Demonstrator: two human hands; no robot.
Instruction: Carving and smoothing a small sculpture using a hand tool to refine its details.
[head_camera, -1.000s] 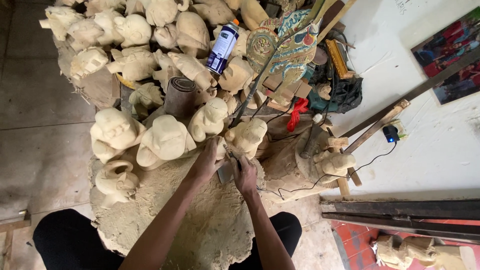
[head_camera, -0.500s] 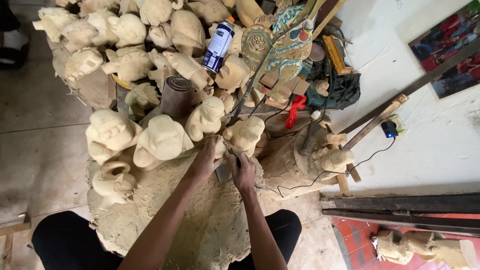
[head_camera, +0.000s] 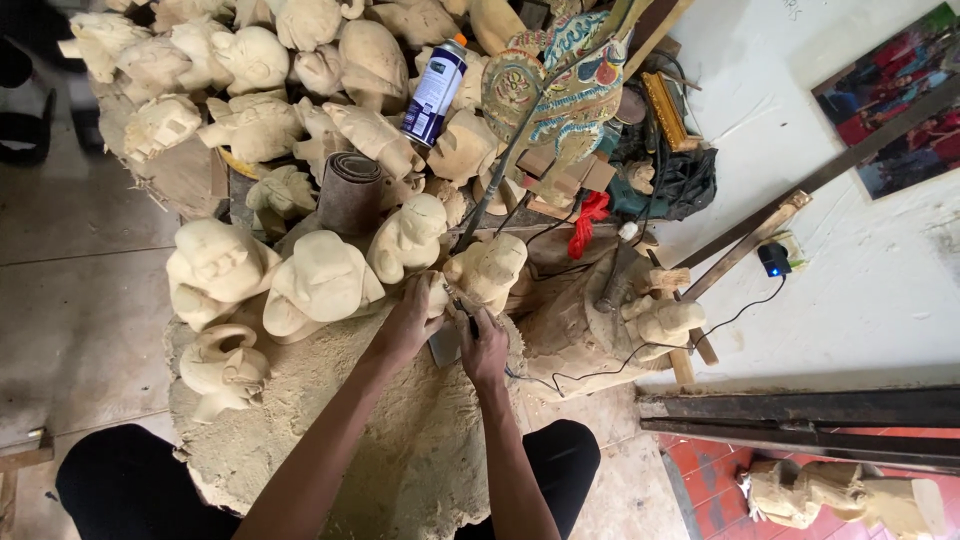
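The left hand (head_camera: 408, 322) and the right hand (head_camera: 484, 348) meet just in front of the person, at the far edge of a mound of pale wood shavings (head_camera: 400, 440). Between them sits a small pale wooden carving (head_camera: 437, 295), wedged against the foot of a larger unpainted wooden figure (head_camera: 488, 268) that lies just beyond the right hand, up and slightly to the right.

The left hand is curled around the small carving from its left side, fingers wrapped over it and pressing it steady. The right hand is closed in a pinch on a thin dark carving tool (head_camera: 466, 318), whose long axis runs diagonally, from the hand up and leftward into the carving. So the work lies directly ahead of both hands, the left hand nearer and in full contact, the right reaching it only through the tool's tip.

A flat grey block (head_camera: 444, 344) shows beneath and between the 2 wrists; what it is cannot be told.

Around this spot, unpainted figures crowd the heap: 2 rounded ones (head_camera: 320, 285) to the left, another (head_camera: 408, 236) just beyond. A roll of sandpaper (head_camera: 350, 194) stands farther back, and a blue and white spray can (head_camera: 435, 93) lies tilted among the carvings.
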